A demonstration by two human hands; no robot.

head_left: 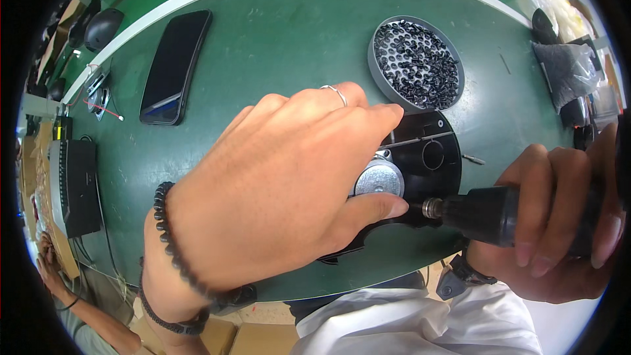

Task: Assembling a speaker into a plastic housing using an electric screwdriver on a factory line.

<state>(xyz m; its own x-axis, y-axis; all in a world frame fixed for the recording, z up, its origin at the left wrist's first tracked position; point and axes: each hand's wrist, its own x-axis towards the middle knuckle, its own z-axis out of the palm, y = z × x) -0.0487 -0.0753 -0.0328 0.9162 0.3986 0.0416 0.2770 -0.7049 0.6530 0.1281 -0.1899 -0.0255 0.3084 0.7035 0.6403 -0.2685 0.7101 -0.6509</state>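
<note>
Right hand (544,230) grips a driver (483,213) over green tabletop (282,33); possibly cartons (266,340) below.

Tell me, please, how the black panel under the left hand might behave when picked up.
The black panel looks like moulded plastic, so it is probably stiff. The silver disc on it looks metallic, perhaps making that area heavier.
</note>
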